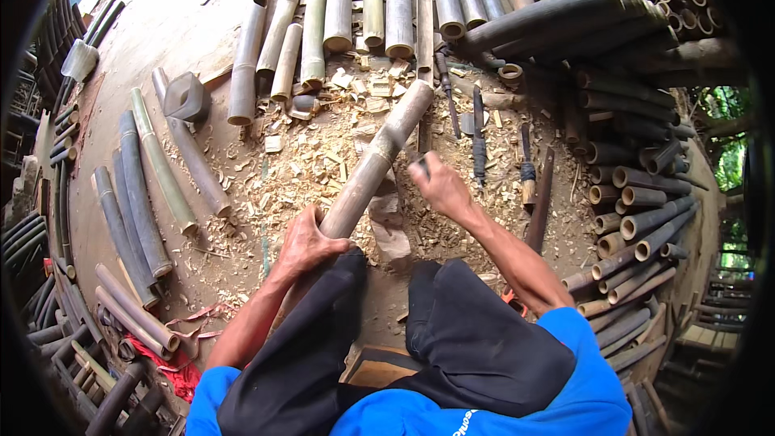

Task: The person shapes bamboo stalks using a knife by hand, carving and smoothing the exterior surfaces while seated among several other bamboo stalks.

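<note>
A thick bamboo pole [367,173] slants away from beside my left thigh, its far end resting near the wood chips. My left hand [309,241] is wrapped round its near part. To the right of the pole, my right hand [442,186] is closed in a fist with a small dark thing [421,165] showing at its top; what it is cannot be made out. A rough wooden block [389,222] stands under the pole, in front of my knees. Beyond my right hand lie a knife with a dark wrapped handle [479,149] and another wrapped-handle tool [527,173].
Wood chips [315,165] cover the ground ahead. Cut bamboo lengths [339,8] lie in a row at the far side. More bamboo poles [145,194] lie at left, and a bamboo stack [638,194] rises at right. A dark plastic container [186,98] sits at far left.
</note>
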Demonstrator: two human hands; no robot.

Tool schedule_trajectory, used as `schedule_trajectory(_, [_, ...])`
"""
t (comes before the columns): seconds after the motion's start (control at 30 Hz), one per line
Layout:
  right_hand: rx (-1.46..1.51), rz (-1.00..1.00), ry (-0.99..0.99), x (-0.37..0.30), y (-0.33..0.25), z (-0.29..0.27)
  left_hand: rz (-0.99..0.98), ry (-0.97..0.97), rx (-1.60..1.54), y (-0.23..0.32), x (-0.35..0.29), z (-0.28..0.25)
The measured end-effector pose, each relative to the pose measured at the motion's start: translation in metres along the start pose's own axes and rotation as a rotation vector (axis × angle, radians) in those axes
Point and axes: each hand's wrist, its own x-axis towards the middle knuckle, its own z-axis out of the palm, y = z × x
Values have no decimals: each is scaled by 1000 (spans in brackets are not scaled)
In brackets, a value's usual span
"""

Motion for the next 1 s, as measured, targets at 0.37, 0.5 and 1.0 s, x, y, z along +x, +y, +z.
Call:
schedule_trajectory(0.37, [-250, -626, 128, 7, 25, 25, 53, -48, 3, -8, 7, 5])
schedule_trajectory(0.5, [112, -97, 205, 20, 11, 12, 11, -112, -84, -11, 13, 4])
schedule_trajectory(1.0, [196, 126, 293, 46, 54, -7, 34, -426, -485, -65, 12, 15])
